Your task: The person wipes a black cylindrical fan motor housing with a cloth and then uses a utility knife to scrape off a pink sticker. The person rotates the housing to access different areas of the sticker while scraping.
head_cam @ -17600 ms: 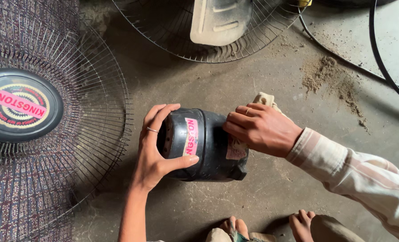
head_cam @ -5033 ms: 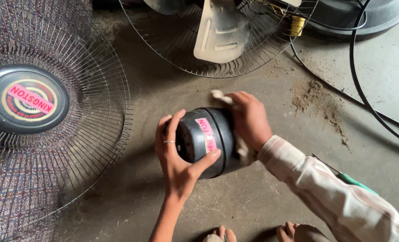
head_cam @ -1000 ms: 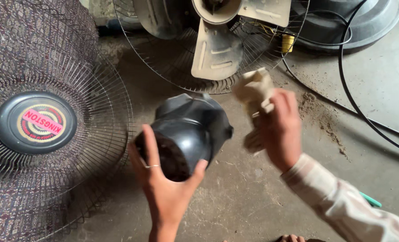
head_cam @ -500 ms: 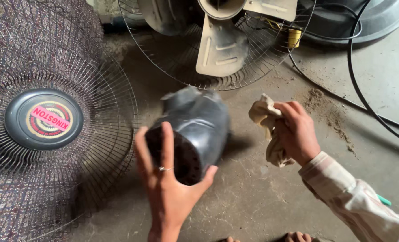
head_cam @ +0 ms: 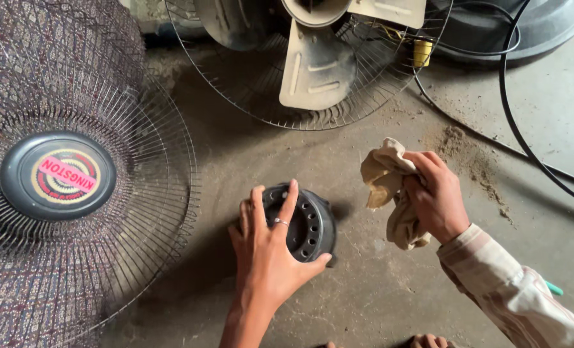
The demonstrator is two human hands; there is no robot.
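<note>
My left hand (head_cam: 267, 248) rests on top of a black round fan motor cover (head_cam: 309, 222) that stands on the concrete floor, fingers spread over its perforated end and thumb hooked under its right edge. A ring shows on one finger. My right hand (head_cam: 436, 196) hovers to the right of the cover, closed around a crumpled beige rag (head_cam: 385, 175). The rag and the cover are apart.
A wire fan guard (head_cam: 139, 193) with a dark round centre badge lies at the left on a patterned cloth. A second fan with pale blades (head_cam: 316, 64) in its rear guard lies at the top. A black cable (head_cam: 512, 122) and a dust pile (head_cam: 467, 154) lie to the right.
The cover was held up and tilted in my left hand; now it stands on the floor under that hand. My right hand with the rag has stayed off to the right.
</note>
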